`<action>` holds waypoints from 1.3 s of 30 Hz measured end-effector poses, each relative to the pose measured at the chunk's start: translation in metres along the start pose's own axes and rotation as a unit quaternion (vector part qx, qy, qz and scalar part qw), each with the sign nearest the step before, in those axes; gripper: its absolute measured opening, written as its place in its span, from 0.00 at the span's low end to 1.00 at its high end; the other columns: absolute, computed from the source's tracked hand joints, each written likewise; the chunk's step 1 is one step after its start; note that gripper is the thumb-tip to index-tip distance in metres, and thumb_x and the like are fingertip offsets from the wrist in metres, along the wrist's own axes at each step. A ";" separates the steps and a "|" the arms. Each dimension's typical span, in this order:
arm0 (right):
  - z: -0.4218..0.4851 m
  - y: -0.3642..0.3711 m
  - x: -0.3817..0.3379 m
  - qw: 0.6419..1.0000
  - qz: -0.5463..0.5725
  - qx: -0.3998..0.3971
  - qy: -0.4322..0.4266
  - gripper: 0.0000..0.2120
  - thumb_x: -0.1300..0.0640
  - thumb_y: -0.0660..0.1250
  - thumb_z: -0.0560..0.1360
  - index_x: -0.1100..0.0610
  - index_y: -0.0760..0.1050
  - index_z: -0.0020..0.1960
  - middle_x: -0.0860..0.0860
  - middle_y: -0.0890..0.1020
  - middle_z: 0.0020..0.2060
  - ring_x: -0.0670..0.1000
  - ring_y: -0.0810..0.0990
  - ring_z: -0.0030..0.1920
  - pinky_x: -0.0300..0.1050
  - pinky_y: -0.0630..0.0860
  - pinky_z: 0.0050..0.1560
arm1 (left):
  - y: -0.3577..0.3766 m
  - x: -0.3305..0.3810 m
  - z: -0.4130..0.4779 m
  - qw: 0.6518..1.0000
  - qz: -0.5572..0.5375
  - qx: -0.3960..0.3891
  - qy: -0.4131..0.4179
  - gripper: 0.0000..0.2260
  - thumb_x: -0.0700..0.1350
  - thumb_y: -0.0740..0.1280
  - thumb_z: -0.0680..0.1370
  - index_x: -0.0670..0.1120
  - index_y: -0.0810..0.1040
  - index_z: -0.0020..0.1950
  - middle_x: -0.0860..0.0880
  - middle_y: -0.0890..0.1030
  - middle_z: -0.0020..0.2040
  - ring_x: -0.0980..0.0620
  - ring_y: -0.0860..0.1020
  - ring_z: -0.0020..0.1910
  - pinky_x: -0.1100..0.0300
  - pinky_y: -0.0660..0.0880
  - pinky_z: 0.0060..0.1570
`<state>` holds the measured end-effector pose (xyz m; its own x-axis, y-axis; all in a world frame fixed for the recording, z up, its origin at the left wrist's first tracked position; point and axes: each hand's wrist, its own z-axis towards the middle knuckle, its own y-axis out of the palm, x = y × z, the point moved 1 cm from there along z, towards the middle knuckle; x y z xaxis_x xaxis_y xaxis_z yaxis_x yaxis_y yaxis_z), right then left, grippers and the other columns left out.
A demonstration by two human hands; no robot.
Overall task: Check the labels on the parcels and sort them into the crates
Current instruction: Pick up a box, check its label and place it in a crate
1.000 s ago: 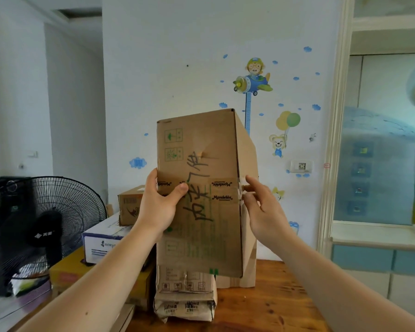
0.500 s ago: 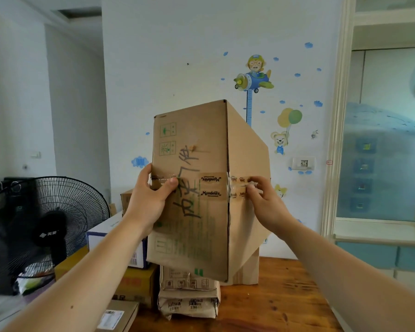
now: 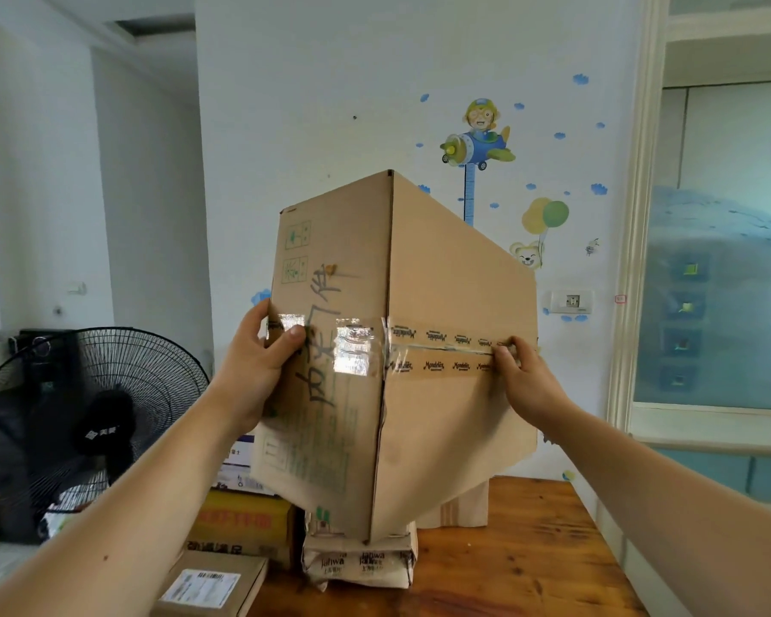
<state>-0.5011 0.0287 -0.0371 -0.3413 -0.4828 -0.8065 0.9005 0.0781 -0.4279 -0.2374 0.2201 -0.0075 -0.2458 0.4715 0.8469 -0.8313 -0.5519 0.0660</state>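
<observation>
Grips the cardboard box (image 3: 455,282) at its left edge with the left hand (image 3: 259,367), with the thumb laid flat over the front face on a shiny strip of clear tape (image 3: 352,349) and the other fingers wrapped round behind, out of sight. Braces the right face with the right hand (image 3: 528,380), with fingers (image 3: 506,349) curled tight and tips set right on the seam of the printed tape (image 3: 441,351). Cannot tell whether pinching the tape itself or just pushing on it.

Holds the box up in the air between the two hands, well clear of the table, with one vertical corner turned straight at the camera and a slight tilt. Shows black marker handwriting (image 3: 319,345) running down the left face, plus faint green printing (image 3: 326,443) lower down, too washed out to read.

Just below the box, a paper-wrapped parcel (image 3: 361,565) on the wooden table (image 3: 530,567). Left of that, a yellow box (image 3: 241,521) with a white box (image 3: 240,465) on top, and nearer in, a small flat parcel (image 3: 217,585) with a white label facing up. Behind the held box, low on the right, part of another brown box (image 3: 464,505). Far left, a black standing fan (image 3: 143,380). On the back wall, cartoon stickers (image 3: 477,140) and a socket (image 3: 570,301).
</observation>
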 end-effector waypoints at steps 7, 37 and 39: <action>0.003 -0.012 0.023 0.999 0.007 0.019 0.042 0.23 0.40 0.53 0.81 0.49 0.65 0.72 0.54 0.71 0.70 0.58 0.70 0.67 0.61 0.68 0.68 | -0.010 0.007 -0.003 1.000 -0.009 -0.011 0.001 0.12 0.42 0.60 0.82 0.52 0.70 0.64 0.52 0.86 0.42 0.58 0.84 0.40 0.66 0.79 0.36; -0.010 -0.032 0.048 0.983 0.103 0.092 0.124 0.32 0.45 0.78 0.67 0.57 0.71 0.65 0.54 0.77 0.58 0.55 0.76 0.56 0.51 0.74 0.52 | 0.003 0.001 -0.006 0.989 0.124 -0.070 -0.038 0.24 0.50 0.67 0.78 0.58 0.67 0.74 0.55 0.80 0.62 0.52 0.78 0.61 0.47 0.75 0.63; -0.012 -0.034 0.045 0.982 0.117 0.096 0.109 0.30 0.48 0.77 0.70 0.54 0.69 0.66 0.52 0.76 0.55 0.53 0.76 0.53 0.50 0.73 0.53 | 0.001 -0.002 -0.007 0.991 0.105 -0.068 -0.054 0.20 0.46 0.62 0.82 0.57 0.67 0.74 0.55 0.80 0.62 0.52 0.78 0.61 0.49 0.75 0.62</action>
<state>-0.5505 0.0151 -0.0639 -0.1500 -0.2713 -0.9507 0.9882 -0.0112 -0.1527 -0.2407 0.2236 -0.0124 -0.3717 0.2763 0.8863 -0.8289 -0.5286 -0.1828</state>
